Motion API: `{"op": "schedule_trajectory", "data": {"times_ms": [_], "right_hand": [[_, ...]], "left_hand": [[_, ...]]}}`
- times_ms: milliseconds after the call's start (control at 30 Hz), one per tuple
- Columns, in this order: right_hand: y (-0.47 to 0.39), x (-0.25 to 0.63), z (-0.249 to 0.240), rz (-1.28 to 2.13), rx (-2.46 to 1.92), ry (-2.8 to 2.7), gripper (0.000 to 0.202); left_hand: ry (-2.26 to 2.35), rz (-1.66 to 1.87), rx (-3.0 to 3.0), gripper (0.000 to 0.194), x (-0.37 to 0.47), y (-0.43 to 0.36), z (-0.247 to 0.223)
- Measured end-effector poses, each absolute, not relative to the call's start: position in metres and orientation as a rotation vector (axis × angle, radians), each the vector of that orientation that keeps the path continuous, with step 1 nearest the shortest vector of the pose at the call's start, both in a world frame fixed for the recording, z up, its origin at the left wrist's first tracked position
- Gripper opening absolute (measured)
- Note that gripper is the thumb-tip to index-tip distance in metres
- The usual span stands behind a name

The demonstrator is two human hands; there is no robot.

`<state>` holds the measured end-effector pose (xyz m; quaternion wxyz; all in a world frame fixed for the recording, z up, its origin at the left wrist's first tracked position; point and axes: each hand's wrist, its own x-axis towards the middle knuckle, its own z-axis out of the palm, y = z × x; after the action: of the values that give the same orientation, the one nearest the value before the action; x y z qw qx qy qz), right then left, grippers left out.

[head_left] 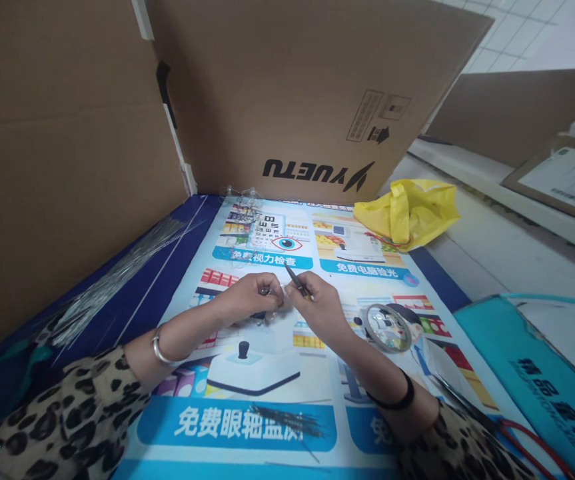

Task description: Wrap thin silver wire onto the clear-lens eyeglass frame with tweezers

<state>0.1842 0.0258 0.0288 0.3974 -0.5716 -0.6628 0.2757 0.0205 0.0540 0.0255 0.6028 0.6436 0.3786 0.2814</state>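
Note:
My left hand (254, 297) is closed, its fingers pinched near the middle of the printed sheet (317, 373); thin clear or wiry material (273, 312) shows at its fingertips, too small to make out fully. My right hand (320, 303) grips a slim dark pointed tool (294, 277), its tip pointing up and left. The two hands are close together, fingertips almost touching. Beyond them, a tangle of thin wire pieces (247, 207) lies at the sheet's far left part. Short dark wires (290, 421) lie in front of the hands.
Cardboard panels (267, 100) stand behind and at the left. Long thin wires (117, 273) lie at left. At right are a yellow bag (412, 213), a round clear roll (388, 327), a teal pouch (532, 373) and red-handled tool (527, 433).

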Motion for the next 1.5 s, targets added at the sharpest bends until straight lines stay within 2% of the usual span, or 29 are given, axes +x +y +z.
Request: {"op": "schedule_trajectory", "data": {"times_ms": [433, 633, 1100, 1267, 1500], "right_hand": [[0.026, 0.184, 0.031, 0.689, -1.449, -1.708, 0.011], [0.026, 0.185, 0.031, 0.699, -1.455, -1.695, 0.011], [0.026, 0.185, 0.036, 0.612, -1.421, -1.799, 0.011], [0.018, 0.193, 0.03, 0.3, -1.213, -1.947, 0.011], [-0.009, 0.188, 0.015, -0.175, -0.82, -2.464, 0.032]], "left_hand": [[0.819, 0.651, 1.361, 0.01, 0.021, 0.05, 0.029], [0.794, 0.657, 1.401, 0.02, 0.02, 0.05, 0.029], [0.835, 0.674, 1.529, 0.014, 0.018, 0.057, 0.022], [0.913, 0.733, 1.498, 0.012, 0.018, 0.057, 0.029], [0.94, 0.747, 1.596, 0.009, 0.013, 0.056, 0.035]]}}
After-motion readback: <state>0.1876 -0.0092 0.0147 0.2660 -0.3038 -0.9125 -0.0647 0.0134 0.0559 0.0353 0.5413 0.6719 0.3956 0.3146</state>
